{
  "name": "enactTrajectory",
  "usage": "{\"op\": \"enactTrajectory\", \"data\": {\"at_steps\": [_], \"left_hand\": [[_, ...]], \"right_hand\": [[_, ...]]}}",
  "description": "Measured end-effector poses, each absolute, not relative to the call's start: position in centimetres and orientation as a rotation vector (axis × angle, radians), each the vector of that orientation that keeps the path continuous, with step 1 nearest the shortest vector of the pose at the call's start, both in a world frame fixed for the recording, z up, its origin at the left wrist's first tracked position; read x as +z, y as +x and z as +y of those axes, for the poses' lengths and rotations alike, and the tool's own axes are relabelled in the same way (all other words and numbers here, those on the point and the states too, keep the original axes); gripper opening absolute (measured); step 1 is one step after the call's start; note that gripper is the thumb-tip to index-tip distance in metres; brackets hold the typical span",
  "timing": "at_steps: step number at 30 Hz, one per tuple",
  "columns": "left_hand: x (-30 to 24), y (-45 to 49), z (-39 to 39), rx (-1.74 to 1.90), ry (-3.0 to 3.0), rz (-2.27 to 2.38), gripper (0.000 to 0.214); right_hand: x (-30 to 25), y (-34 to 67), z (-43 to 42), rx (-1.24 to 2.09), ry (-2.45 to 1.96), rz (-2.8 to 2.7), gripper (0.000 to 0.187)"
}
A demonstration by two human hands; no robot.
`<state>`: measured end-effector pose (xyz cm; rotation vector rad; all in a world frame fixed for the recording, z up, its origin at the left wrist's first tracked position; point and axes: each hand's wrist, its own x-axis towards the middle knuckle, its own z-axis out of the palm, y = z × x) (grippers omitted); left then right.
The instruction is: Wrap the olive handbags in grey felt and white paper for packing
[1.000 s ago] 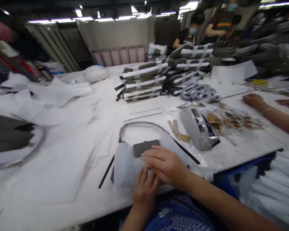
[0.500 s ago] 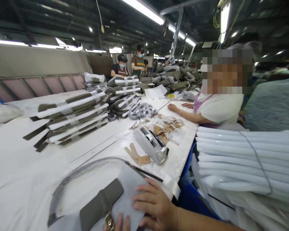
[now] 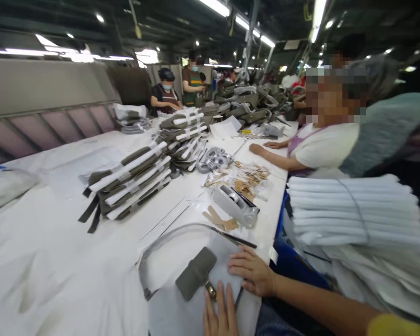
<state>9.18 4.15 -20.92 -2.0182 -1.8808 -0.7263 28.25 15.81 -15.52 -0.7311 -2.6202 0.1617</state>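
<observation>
On white table (image 3: 122, 256), grey bag (image 3: 196, 273) lies flat, white sheet (image 3: 177, 310) partly covering it. Left hand (image 3: 220, 317) at clasp (image 3: 210, 290), right hand (image 3: 255, 274) along sheet's edge; fingers apart, gripping nothing. Step apparently smoothing; next move likely calls for light pressure.

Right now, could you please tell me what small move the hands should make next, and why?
Perhaps slide the right hand gently outward to smooth the pale sheet: that hand lies spread near its edge, while the left hand lies at the metal clasp beside the grey flap.
</observation>
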Motion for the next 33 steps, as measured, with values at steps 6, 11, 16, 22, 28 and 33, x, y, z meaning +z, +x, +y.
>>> {"op": "enactTrajectory", "data": {"at_steps": [6,11,16,22,28,33], "left_hand": [[-16.3,6.4,4.0,-0.509,-2.387,-1.756,0.078],[-16.0,5.7,4.5,-0.521,-2.429,-1.626,0.078],[-16.6,5.2,5.0,-0.52,-2.453,-1.578,0.08],[-17.0,5.4,5.8,-0.624,-2.457,-1.562,0.082],[-15.4,5.1,5.9,-0.602,-2.593,-1.519,0.084],[-13.6,5.2,5.5,-0.516,-2.662,-1.546,0.084]], "right_hand": [[-17.0,27.5,15.8,0.167,-0.791,-2.488,0.04],[-18.2,27.5,16.0,0.075,-0.834,-2.51,0.036],[-18.2,27.5,16.2,0.042,-0.803,-2.501,0.036],[-18.4,27.8,16.1,0.059,-0.811,-2.489,0.036],[-17.8,27.9,15.9,0.07,-0.846,-2.491,0.037],[-17.5,27.8,15.7,0.107,-0.88,-2.496,0.036]]}}
